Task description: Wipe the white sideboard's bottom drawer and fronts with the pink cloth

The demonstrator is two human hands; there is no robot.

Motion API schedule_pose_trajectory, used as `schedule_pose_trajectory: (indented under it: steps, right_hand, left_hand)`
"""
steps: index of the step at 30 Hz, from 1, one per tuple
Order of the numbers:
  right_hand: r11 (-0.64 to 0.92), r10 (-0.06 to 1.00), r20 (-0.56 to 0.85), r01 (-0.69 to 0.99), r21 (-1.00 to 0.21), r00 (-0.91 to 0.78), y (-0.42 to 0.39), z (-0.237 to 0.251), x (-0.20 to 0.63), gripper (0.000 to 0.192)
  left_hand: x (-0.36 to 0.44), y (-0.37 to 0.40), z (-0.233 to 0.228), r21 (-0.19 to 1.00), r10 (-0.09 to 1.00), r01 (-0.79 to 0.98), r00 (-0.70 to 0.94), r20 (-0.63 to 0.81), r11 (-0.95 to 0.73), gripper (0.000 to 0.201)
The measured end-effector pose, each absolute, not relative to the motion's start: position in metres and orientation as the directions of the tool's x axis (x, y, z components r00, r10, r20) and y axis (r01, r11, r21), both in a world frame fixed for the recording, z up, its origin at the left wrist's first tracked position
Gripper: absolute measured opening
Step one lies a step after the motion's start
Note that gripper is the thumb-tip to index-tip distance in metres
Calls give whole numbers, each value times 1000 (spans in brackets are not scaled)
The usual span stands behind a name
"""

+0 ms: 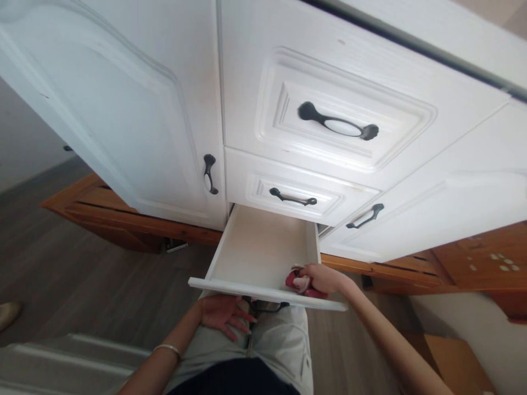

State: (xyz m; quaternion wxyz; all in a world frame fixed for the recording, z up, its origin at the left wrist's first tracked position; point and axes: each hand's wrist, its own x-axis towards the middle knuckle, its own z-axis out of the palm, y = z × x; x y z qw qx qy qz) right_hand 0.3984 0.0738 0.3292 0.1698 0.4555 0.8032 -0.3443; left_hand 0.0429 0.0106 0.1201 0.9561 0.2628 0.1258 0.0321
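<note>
A white drawer (259, 241) is pulled out at the bottom of the white cabinet, its floor bare where I can see it. My right hand (323, 278) is inside the drawer's front right corner, closed around a crumpled red and pink cloth (298, 281). Just outside the drawer front (263, 292), my left hand (226, 315) has its fingers spread, palm side partly showing, near the dark drawer handle (269, 307). Whether it touches the drawer front I cannot tell.
Above are two shut drawers with dark handles (337, 125) (293, 197). Cabinet doors (181, 109) flank them. A brown wooden base (107, 206) runs beneath. A cardboard box (457, 362) stands on the floor at lower right, and a shoe tip (9, 314) shows at left.
</note>
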Motion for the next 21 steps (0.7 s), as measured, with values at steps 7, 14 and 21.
schedule_pose_trajectory:
  steps: [7,14,21]
  right_hand:
    - [-179,980,-193,659,-730,53,10,350,461,44]
    - [-353,766,3,424,-834,643,-63,288,523,41]
    - [169,335,212,163,-972,918,-51,283,523,32]
  left_hand:
    - [72,-52,131,830,562,315,619,-548,461,62]
    - [109,-69,268,944,752,322,639,-163,-68,37]
    - [164,-51,221,640,814,506,299,498,-578,17]
